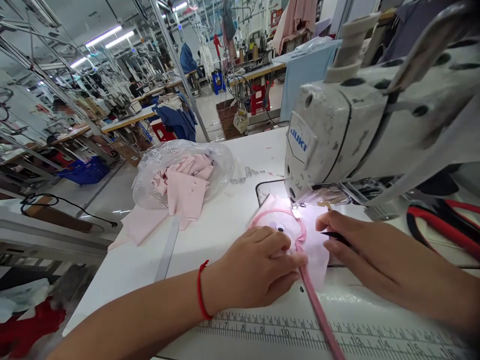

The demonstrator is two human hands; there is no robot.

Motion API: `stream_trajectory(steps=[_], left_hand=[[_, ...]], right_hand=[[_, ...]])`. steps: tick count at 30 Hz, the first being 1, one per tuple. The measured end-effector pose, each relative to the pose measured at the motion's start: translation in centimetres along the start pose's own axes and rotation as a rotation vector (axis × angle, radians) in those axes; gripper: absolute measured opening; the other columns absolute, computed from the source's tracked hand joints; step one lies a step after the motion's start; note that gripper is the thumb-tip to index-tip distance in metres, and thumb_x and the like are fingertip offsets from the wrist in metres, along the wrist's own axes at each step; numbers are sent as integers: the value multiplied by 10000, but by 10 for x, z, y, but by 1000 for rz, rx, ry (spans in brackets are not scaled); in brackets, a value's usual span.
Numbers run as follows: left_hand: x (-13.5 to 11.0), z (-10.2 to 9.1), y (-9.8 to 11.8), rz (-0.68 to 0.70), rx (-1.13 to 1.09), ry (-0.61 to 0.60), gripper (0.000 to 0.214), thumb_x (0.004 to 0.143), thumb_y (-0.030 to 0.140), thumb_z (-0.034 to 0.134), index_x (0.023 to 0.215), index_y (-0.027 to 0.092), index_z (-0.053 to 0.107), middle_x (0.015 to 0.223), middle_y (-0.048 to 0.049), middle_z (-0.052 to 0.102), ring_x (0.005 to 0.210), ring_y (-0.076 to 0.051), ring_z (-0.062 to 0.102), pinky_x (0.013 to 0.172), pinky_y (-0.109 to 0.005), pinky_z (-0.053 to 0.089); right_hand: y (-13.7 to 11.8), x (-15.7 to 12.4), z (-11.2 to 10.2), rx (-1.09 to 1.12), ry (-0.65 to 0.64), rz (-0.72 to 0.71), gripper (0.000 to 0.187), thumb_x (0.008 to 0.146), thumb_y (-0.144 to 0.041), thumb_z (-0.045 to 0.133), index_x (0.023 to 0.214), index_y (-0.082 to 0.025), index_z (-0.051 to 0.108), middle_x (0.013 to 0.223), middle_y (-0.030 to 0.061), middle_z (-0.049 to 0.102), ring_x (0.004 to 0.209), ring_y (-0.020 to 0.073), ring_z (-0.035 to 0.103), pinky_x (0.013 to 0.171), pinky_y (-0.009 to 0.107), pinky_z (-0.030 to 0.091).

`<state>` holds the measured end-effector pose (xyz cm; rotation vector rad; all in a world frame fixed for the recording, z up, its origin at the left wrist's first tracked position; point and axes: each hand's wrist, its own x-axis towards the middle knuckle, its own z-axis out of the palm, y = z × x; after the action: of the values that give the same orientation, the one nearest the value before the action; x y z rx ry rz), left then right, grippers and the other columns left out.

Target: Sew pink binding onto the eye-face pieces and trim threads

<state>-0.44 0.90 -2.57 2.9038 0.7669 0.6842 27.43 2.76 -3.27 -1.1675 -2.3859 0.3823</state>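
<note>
Head view — left hand (pixel 258 267) curled on pink fabric (pixel 315 250), right hand (pixel 378 255) pinching black tip (pixel 333 236) (needle (pixel 296 210) between).

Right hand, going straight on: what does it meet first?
The right hand would probably meet the pink fabric strip curving across the pale pink cloth panel first, though depth is hard to judge here.

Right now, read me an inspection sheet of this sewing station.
Surface: white sewing table, ruler scale along its front edge.
Job's things: pale pink fabric with pink binding under the Juki sewing machine.
Clutter: clear plastic bag of pink cut pieces; metal ruler; red-and-black looped item.
Hands: left hand on the fabric; right hand pinching a small black tool.
Cables: black cord on the left.
Surroundings: rows of sewing stations, a co-worker beyond.
</note>
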Motion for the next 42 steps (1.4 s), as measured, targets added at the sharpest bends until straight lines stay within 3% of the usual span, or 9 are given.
stream_trajectory(steps=[6,14,30,42], left_hand=[[4,-4,6,88,117,29,199,1076,183,580,1165,154,755,1053,-66,727,954,-188,647,949,-347,596],[6,-4,9,117,151,54,220,1096,188,569,1164,81,749,1170,-101,797,1065,-187,734,1024,-325,625],[6,-5,10,111,170,37,233,1108,150,533,1158,83,750,1180,-97,818,1092,-187,763,993,-326,662],[4,-4,9,122,187,33,245,1109,152,523,1147,87,756,1176,-100,817,1103,-185,763,1030,-332,664]], right_hand=[[-2,-1,15,-20,27,-209,211,1162,-397,418,1091,-245,545,896,22,662,653,209,647,581,371,426],[-4,4,13,-171,42,-333,188,1141,-307,435,1017,-239,560,894,24,639,649,211,634,548,361,438],[-4,0,15,-257,74,-372,170,1062,-173,459,1038,-204,624,906,49,661,689,223,654,588,370,477],[-5,3,19,-121,57,-299,194,1137,-267,441,1020,-216,587,897,39,652,614,197,614,531,353,426]])
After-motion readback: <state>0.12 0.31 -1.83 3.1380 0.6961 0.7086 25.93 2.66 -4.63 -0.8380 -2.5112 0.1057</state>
